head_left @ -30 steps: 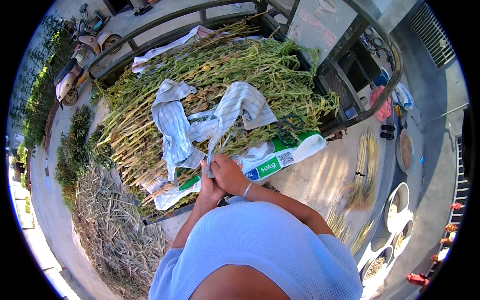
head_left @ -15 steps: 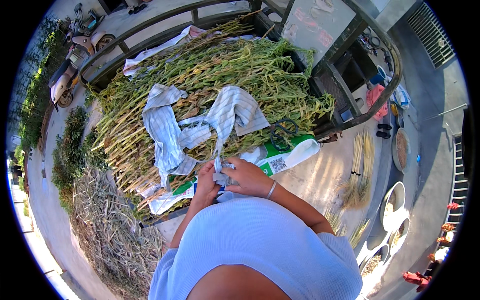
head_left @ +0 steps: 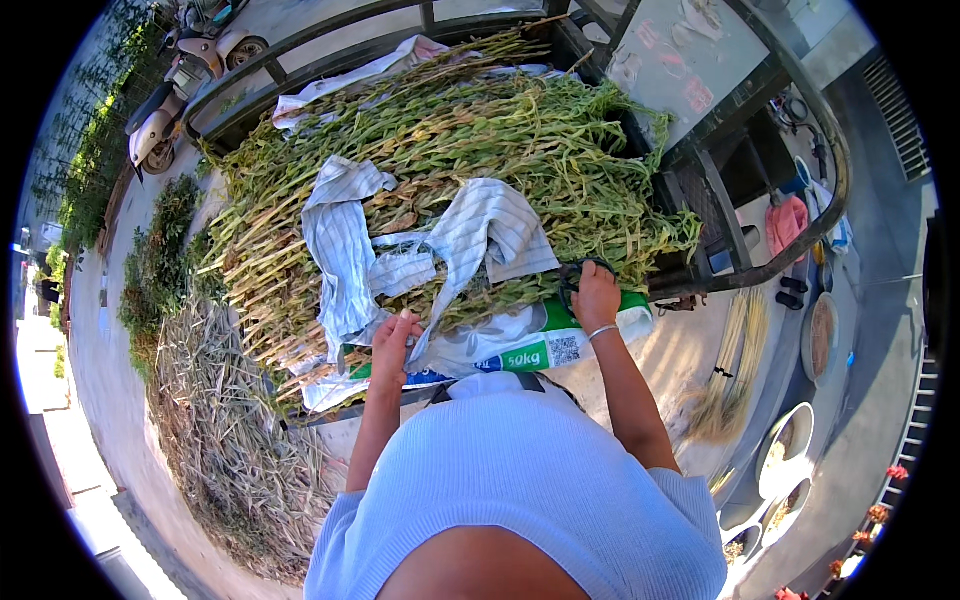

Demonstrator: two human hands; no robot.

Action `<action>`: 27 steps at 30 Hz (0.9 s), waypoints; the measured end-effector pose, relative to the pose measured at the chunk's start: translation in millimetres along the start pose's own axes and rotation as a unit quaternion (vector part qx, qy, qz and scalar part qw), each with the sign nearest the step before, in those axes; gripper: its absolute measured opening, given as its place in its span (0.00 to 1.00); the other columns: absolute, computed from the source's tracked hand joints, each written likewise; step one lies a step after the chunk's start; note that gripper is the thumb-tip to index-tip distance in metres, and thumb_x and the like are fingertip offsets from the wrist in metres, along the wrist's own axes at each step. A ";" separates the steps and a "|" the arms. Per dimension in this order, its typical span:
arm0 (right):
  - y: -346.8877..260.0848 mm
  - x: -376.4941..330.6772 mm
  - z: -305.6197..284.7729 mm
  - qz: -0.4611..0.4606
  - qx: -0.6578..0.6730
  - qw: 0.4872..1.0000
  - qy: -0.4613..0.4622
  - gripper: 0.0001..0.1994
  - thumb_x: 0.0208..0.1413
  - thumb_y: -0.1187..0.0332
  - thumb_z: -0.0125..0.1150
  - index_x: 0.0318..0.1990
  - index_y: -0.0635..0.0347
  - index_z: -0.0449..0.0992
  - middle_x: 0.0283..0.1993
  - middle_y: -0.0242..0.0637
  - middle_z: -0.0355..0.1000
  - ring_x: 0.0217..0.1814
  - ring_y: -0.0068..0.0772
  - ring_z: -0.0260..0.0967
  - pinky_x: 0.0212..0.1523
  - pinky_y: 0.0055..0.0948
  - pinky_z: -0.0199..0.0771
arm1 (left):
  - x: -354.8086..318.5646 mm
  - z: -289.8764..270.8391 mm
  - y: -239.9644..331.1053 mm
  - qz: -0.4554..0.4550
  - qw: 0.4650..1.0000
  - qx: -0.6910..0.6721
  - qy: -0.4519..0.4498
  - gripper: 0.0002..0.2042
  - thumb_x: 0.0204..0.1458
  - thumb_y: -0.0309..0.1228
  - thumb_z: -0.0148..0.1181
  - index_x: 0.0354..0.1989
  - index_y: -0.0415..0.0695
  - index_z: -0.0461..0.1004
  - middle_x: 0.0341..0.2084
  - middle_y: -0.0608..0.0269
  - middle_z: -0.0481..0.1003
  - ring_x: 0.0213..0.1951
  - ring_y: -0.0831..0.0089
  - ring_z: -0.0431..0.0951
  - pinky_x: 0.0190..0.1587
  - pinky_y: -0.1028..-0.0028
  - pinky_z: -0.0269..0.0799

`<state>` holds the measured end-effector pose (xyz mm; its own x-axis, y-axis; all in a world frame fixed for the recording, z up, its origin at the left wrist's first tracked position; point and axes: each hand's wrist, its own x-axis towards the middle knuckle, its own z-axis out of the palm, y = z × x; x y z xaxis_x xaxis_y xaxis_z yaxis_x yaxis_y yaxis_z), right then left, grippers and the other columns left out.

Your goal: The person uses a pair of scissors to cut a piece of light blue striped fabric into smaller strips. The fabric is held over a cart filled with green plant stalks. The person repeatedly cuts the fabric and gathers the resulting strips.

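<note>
My right hand [head_left: 598,298] is closed around a pair of black-handled scissors [head_left: 567,280] at the right front of the stalk pile; their blades cannot be made out. My left hand [head_left: 393,342] has its fingers pinched together at the lower end of a striped grey-blue cloth [head_left: 486,222], by a narrow hanging strip. The cloth is torn or cut into pieces joined by narrow parts, and its left piece [head_left: 335,225] hangs down toward my left hand. Beneath the cloth lie green and yellowing leafy stalks [head_left: 440,140].
The stalks fill a cart bed with a dark metal rail [head_left: 820,190]. A white and green sack [head_left: 525,355] lies along the near edge. Dry stalks [head_left: 230,440] cover ground at left. Tied straw bundles [head_left: 735,360] and round tubs [head_left: 785,450] stand at right, a scooter [head_left: 155,135] far left.
My hands have parted. The right went right and forward and took hold of the scissors lying on the pile; the left moved slightly left and stays by the cloth.
</note>
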<state>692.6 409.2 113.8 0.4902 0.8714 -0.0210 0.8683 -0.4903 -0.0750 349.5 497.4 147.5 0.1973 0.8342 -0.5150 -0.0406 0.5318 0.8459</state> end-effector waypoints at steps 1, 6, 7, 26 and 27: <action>4.7 0.4 -3.4 0.010 0.024 1.000 -0.012 0.28 0.35 0.67 0.67 0.46 0.59 0.61 0.39 0.41 0.67 0.42 0.45 0.66 0.38 0.40 0.69 | 1.3 0.2 1.5 0.021 0.998 0.058 -0.001 0.15 0.53 0.40 0.55 0.35 0.38 0.73 0.24 0.67 0.74 0.26 0.83 0.70 0.28 0.81 0.64; 25.9 -8.3 -60.7 0.013 0.067 0.998 -0.007 0.34 0.34 0.66 0.68 0.52 0.55 0.58 0.35 0.43 0.71 0.33 0.46 0.71 0.29 0.39 0.70 | 6.0 13.1 17.4 0.068 0.981 0.175 -0.057 0.18 0.52 0.39 0.57 0.41 0.35 0.72 0.31 0.60 0.76 0.36 0.78 0.74 0.40 0.78 0.69; 31.8 -9.6 -70.2 0.012 0.053 0.998 -0.014 0.34 0.34 0.66 0.69 0.51 0.54 0.58 0.35 0.44 0.71 0.34 0.46 0.71 0.29 0.39 0.70 | 7.9 19.6 21.2 0.062 0.980 0.176 -0.071 0.18 0.52 0.39 0.57 0.42 0.35 0.72 0.31 0.60 0.76 0.36 0.77 0.75 0.41 0.77 0.69; 34.6 11.5 -148.9 -0.123 -0.090 0.981 0.120 0.25 0.43 0.75 0.54 0.53 0.53 0.63 0.29 0.41 0.64 0.29 0.41 0.66 0.28 0.36 0.65 | 67.8 106.2 -44.9 -0.160 0.984 -0.022 -0.081 0.13 0.44 0.37 0.64 0.23 0.39 0.75 0.23 0.61 0.75 0.27 0.76 0.71 0.30 0.75 0.66; 31.3 14.6 -150.8 -0.128 -0.070 0.978 0.147 0.25 0.43 0.76 0.54 0.53 0.53 0.63 0.29 0.41 0.63 0.29 0.42 0.66 0.28 0.36 0.66 | 71.3 106.3 -50.6 -0.157 0.984 -0.051 -0.074 0.11 0.46 0.36 0.62 0.25 0.38 0.74 0.22 0.61 0.74 0.26 0.73 0.72 0.29 0.72 0.69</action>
<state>738.4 403.8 261.6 0.2380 0.9330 0.2700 0.9573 -0.2723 0.0968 469.8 514.4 82.7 0.3555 0.6006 -0.7162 -0.0512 0.7776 0.6267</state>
